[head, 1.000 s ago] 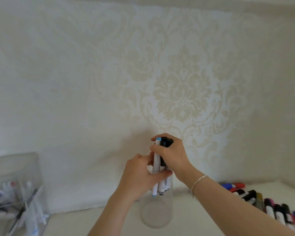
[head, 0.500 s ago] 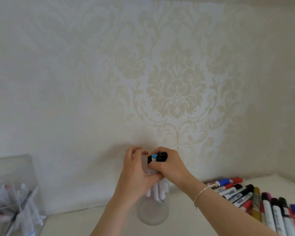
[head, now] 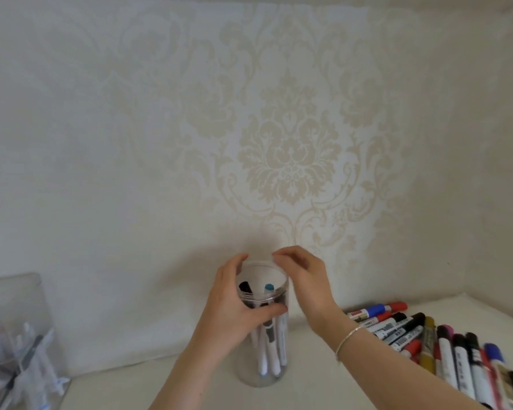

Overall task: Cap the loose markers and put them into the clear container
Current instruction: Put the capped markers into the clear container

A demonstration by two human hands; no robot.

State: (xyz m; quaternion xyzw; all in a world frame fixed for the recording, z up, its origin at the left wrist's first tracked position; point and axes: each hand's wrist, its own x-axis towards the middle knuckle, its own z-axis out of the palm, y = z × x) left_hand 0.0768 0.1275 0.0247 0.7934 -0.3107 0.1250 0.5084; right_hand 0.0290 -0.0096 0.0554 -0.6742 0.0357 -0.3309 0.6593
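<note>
Head view: my left hand (head: 234,309) grips the jar (head: 261,377); right hand (head: 305,279) loose at its rim; a nudge could topple it.

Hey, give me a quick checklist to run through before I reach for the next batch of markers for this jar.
1. Clear jar upright on the table: ok.
2. Left hand gripping the jar's side to steady it: ok.
3. Right hand free of markers, fingers relaxed at the rim: ok.
4. Markers in the jar standing inside, blue cap below the rim: ok.
5. All of those capped: cannot tell, the lower ends are blurred.
6. Loose markers lying within view at the right: ok; task not finished.
</note>
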